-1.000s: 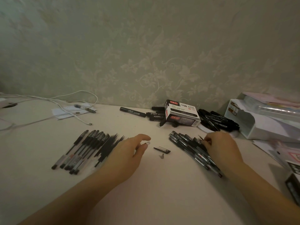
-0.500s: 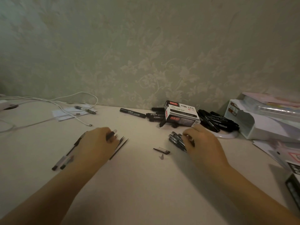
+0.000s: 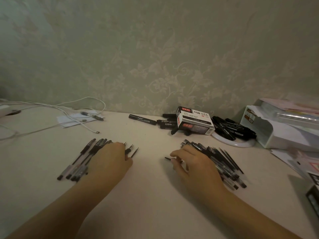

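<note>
From over the person's shoulder, the desk (image 3: 155, 195) runs up to a patterned wall. The left grip (image 3: 110, 161) lies palm down on a fanned row of pens (image 3: 81, 159) at about 10 o'clock, its fingers bent over the tips. I cannot tell whether it has hold of a pen. The right grip (image 3: 195, 166) sits at 2 o'clock, against a second heap of pens (image 3: 224, 163). Its thumb and curved fingers are spread around a small black pen part (image 3: 168, 158) lying on the desk between the two heaps. Whether it is pinched, I cannot tell.

Farther back, toward 12 o'clock, a marker box (image 3: 195, 120) stands among loose black markers (image 3: 233, 128), with a single marker (image 3: 142, 119) just to its 9 o'clock side. A white cable (image 3: 77, 118) loops at 10 o'clock, and a white tray (image 3: 276, 135) stands at 2 o'clock.
</note>
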A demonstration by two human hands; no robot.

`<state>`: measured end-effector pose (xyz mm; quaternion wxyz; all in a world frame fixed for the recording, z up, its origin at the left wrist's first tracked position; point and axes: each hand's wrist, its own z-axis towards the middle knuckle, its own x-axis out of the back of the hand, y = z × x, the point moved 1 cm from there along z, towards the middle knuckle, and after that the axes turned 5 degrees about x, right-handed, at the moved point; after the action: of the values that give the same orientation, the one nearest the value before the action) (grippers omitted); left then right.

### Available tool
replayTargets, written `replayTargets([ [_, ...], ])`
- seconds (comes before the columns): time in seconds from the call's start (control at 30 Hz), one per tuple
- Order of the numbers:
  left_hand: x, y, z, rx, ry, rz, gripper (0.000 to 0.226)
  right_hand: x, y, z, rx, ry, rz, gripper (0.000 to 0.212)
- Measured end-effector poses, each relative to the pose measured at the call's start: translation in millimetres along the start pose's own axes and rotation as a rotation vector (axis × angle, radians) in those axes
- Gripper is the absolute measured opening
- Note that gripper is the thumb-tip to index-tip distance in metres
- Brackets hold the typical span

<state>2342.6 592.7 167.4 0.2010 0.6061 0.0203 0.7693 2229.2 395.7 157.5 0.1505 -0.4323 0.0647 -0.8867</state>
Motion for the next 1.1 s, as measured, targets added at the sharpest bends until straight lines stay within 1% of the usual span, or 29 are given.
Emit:
replayTargets([
  [0.07,-1.2,3.8,-1.3,-0.009,-0.007,-0.012,0.027,-0.2,-0.9,0.6,-0.016,-0.013,0.029,0.016],
  [0.2,1.2,8.9,-1.9,-0.078,0.008,-0.098,0.015,0.8,-1.6,2.3,-0.092,-0.015,0.18,0.016],
  [0.23,2.6,10.6,-3.0,-0.102,0.028,-0.163,0.016,1.1,-1.6,2.8,-0.145,0.001,0.262,0.016],
  [0.3,5.6,16.6,-6.7,-0.137,0.029,-0.41,0.019,1.4,-2.2,3.4,-0.295,0.002,0.463,0.013],
  [0.37,8.0,25.9,-13.2,-0.175,-0.011,-0.66,0.017,0.8,-4.1,5.3,-0.424,-0.069,0.703,0.013],
  [0.4,8.2,30.7,-16.7,-0.204,-0.038,-0.719,0.015,0.7,-4.9,6.2,-0.462,-0.11,0.815,0.015],
  [0.47,5.5,37.6,-23.4,-0.268,-0.088,-0.746,0.013,1.6,-6.1,7.5,-0.495,-0.149,0.954,0.015],
  [0.53,1.1,40.8,-28.4,-0.311,-0.13,-0.733,0.014,2.0,-5.7,7.5,-0.482,-0.155,0.976,0.011],
  [0.6,-2.0,42.5,-30.4,-0.335,-0.162,-0.734,0.017,0.0,-4.3,6.9,-0.462,-0.153,0.964,0.016],
  [0.67,-2.7,44.1,-31.3,-0.365,-0.159,-0.734,0.018,-1.1,-1.9,7.7,-0.481,-0.109,0.951,0.019],
  [0.7,-2.7,44.1,-31.3,-0.372,-0.159,-0.738,0.016,-0.4,0.2,8.8,-0.507,-0.061,0.952,0.02],
  [0.83,-4.0,40.8,-29.9,-0.368,-0.199,-0.738,0.016,6.3,13.5,13.8,-0.62,0.199,1.028,0.023],
  [0.9,-3.6,41.2,-29.7,-0.374,-0.213,-0.747,0.016,8.4,18.5,14.4,-0.66,0.292,1.089,0.024],
  [0.97,-4.1,41.8,-29.7,-0.379,-0.226,-0.755,0.016,8.3,20.9,13.9,-0.682,0.338,1.156,0.024],
  [1.1,-5.8,40.5,-29.8,-0.385,-0.234,-0.78,0.015,6.3,21.7,14.6,-0.694,0.343,1.215,0.022],
])
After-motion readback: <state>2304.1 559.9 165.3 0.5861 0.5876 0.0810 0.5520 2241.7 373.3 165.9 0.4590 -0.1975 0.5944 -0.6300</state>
